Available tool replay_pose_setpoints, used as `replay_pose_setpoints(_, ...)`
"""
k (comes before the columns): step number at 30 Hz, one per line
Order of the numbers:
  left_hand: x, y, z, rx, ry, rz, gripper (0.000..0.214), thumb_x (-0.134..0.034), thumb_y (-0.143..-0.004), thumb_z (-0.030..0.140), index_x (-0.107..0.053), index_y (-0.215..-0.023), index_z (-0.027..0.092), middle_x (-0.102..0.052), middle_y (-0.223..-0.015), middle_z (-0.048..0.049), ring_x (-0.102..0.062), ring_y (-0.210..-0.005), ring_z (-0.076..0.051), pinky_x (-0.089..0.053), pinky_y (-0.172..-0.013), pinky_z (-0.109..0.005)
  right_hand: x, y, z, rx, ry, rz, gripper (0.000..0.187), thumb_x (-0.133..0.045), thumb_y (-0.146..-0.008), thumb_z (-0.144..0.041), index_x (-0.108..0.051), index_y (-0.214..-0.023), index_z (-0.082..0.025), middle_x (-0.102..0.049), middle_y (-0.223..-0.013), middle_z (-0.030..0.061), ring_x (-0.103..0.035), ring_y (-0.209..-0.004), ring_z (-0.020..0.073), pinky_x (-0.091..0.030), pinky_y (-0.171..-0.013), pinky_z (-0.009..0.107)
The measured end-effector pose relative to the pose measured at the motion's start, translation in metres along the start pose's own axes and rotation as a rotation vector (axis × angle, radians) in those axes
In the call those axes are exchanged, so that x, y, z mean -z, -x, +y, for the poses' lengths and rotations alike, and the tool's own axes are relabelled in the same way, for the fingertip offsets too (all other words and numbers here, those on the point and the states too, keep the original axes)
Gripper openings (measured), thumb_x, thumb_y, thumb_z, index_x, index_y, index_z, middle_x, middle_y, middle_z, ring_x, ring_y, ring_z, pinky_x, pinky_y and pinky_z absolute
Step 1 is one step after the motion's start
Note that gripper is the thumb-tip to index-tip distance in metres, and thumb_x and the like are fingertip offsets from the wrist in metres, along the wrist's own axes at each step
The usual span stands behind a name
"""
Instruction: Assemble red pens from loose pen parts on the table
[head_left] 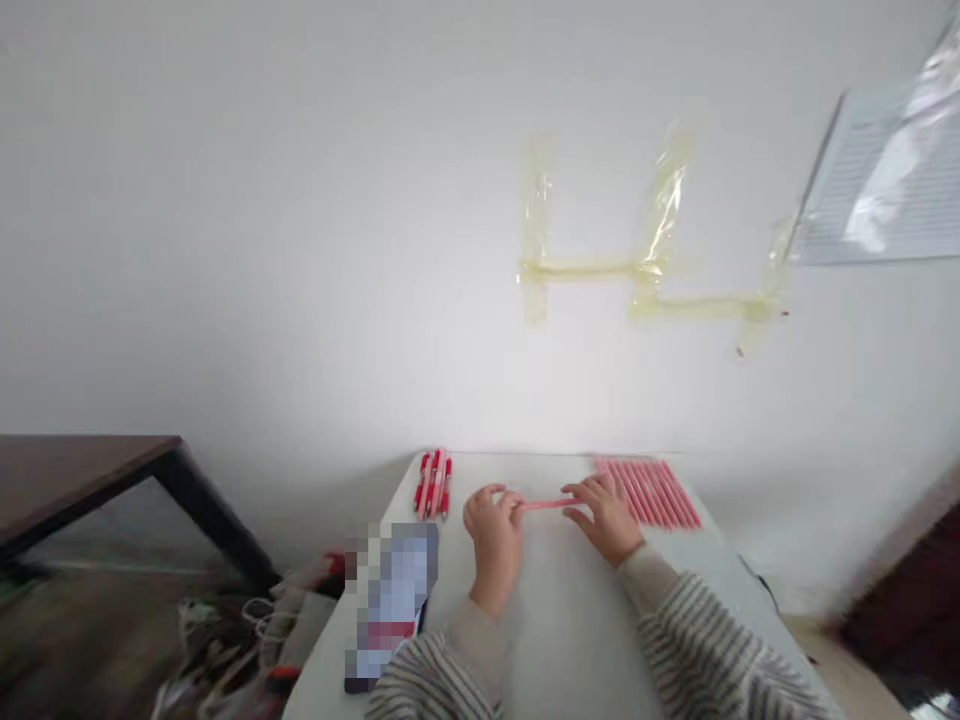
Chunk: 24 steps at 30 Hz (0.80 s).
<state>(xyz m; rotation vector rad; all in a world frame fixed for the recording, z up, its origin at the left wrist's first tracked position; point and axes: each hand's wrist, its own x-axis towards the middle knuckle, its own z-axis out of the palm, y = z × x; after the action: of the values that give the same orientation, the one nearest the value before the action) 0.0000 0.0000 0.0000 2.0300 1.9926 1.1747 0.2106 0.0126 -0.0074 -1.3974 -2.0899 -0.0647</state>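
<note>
Above the white table, a slim pink stick (541, 505), like a pen or pencil, lies level between my two hands. My left hand (496, 530) pinches its left end with thumb and fingers. Around the right end are the thumb and fingers of my right hand (606, 518), which hide that tip. Just beyond my right hand, a row of similar pink sticks (656, 492) lies side by side. A small bunch of red and pink pens (433, 485) lies at the table's far left corner.
The white table (570, 640) stands against a wall with yellowed tape (585, 270) on it. A blurred-out phone-like object (397, 600) lies near the left edge. Left of the table are a dark-framed stand (210, 510) and a heap of clutter (225, 640).
</note>
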Motion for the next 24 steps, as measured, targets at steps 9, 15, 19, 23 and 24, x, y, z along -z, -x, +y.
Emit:
replay_pose_setpoints(9, -0.0031, 0.0007, -0.0005, -0.033, 0.001, 0.033, 0.011, -0.065, -0.085, 0.027, -0.076, -0.086, 0.029, -0.061, -0.114, -0.0056, -0.048, -0.115, -0.025, -0.04, -0.103, -0.048, -0.0013, -0.0017, 0.0012, 0.018, 0.049, 0.02, 0.017, -0.056, -0.098, -0.04, -0.07, -0.099, -0.03, -0.071, -0.1, 0.0026, -0.056, -0.109, 0.0257, -0.034, -0.106, 0.054)
replay_pose_setpoints(15, -0.0023, 0.0009, 0.0012, -0.03, 0.005, 0.016, 0.012, -0.064, -0.086, 0.03, -0.075, -0.086, 0.028, -0.06, -0.115, -0.0046, -0.048, -0.116, -0.025, -0.037, -0.106, -0.047, -0.0011, -0.0012, 0.002, 0.029, 0.045, 0.02, 0.023, -0.051, -0.1, -0.04, -0.07, -0.093, -0.029, -0.071, -0.099, 0.0024, -0.057, -0.108, 0.025, -0.035, -0.106, 0.054)
replay_pose_setpoints(19, -0.0015, 0.0009, 0.0015, -0.011, -0.014, 0.028, 0.013, -0.062, -0.087, 0.026, -0.075, -0.087, 0.029, -0.062, -0.115, -0.0038, -0.048, -0.117, -0.025, -0.038, -0.106, -0.047, -0.0025, -0.0007, 0.0031, 0.011, -0.005, 0.032, 0.021, -0.055, -0.098, -0.042, -0.066, -0.111, -0.03, -0.072, -0.105, 0.0037, -0.058, -0.11, 0.0261, -0.039, -0.103, 0.052)
replay_pose_setpoints(23, -0.0024, 0.0008, 0.0006, -0.001, -0.032, 0.034, 0.015, -0.061, -0.086, 0.022, -0.075, -0.088, 0.028, -0.062, -0.115, -0.0041, -0.048, -0.117, -0.025, -0.038, -0.105, -0.047, -0.0033, -0.0008, 0.0039, 0.012, -0.005, 0.043, 0.021, -0.06, -0.095, -0.035, -0.063, -0.115, -0.03, -0.072, -0.107, 0.0037, -0.059, -0.11, 0.0263, -0.038, -0.104, 0.052)
replay_pose_setpoints(24, -0.0025, 0.0008, 0.0005, -0.002, -0.033, 0.033, 0.015, -0.061, -0.086, 0.022, -0.075, -0.088, 0.028, -0.062, -0.115, -0.0043, -0.048, -0.117, -0.025, -0.038, -0.105, -0.047, -0.0032, -0.001, 0.004, 0.016, 0.002, 0.043, 0.018, -0.061, -0.095, -0.034, -0.064, -0.113, -0.03, -0.072, -0.106, 0.0032, -0.059, -0.11, 0.0259, -0.038, -0.104, 0.052)
